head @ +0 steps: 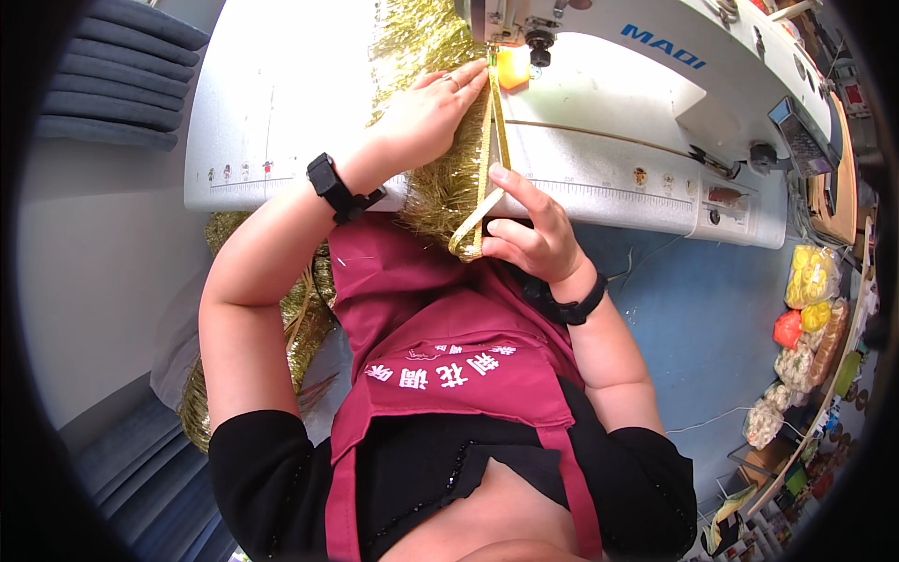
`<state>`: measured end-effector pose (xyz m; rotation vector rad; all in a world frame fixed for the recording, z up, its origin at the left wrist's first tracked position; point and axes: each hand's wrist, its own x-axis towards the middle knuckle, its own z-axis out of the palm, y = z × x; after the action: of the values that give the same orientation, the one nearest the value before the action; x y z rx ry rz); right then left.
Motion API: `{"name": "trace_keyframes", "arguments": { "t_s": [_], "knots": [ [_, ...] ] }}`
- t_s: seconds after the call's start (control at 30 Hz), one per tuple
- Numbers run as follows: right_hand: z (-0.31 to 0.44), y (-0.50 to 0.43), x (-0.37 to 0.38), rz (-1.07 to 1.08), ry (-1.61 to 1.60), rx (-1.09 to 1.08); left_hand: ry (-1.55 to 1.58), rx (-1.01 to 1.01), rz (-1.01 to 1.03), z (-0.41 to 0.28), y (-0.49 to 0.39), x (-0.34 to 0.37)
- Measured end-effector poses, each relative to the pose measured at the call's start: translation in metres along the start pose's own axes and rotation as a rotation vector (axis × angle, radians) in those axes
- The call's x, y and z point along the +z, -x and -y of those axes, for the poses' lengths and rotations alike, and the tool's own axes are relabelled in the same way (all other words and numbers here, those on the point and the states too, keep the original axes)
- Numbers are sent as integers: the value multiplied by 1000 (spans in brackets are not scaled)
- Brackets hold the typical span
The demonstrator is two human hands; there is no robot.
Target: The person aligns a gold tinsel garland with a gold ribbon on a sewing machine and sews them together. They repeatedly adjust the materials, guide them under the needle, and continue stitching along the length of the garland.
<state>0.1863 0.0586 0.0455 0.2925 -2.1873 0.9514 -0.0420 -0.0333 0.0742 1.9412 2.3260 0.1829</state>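
Gold tinsel fringe [449, 190] lies across the white bed of a sewing machine [604, 98] and hangs over its front edge. My left hand [439, 116] rests flat on the fringe, fingertips beside the needle area, holding it down. A narrow gold ribbon [500, 119] runs from the presser foot down along the fringe's edge and loops near the bed's front. My right hand [527, 228] has this ribbon at its fingers, index finger extended against it and the others curled. An orange-yellow piece [514, 68] sits right of the needle area.
More gold tinsel [305, 337] hangs at the left beside the maroon apron [449, 372]. Folded grey-blue cloths [119, 74] are stacked at upper left. Bagged yellow items [811, 275] and other bundles lie at right. A thin white cord [709, 419] crosses the blue surface.
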Motion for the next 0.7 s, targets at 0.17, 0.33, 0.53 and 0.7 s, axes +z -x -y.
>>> {"name": "trace_keyframes", "arguments": {
  "t_s": [0.17, 0.33, 0.53, 0.7],
  "knots": [
    [-1, 14, -2, -9, 11, 20, -15, -93, -46, 13, 1, -1],
    [-6, 26, 1, 10, -26, -12, -10, -378, 7, 57, -6, 2],
    [-9, 40, -2, 120, 35, -35, -73, -568, -112, 136, 7, -1],
    [-10, 43, -2, 129, 56, -57, -592, -506, -241, 140, 30, -47]
  ]
}}
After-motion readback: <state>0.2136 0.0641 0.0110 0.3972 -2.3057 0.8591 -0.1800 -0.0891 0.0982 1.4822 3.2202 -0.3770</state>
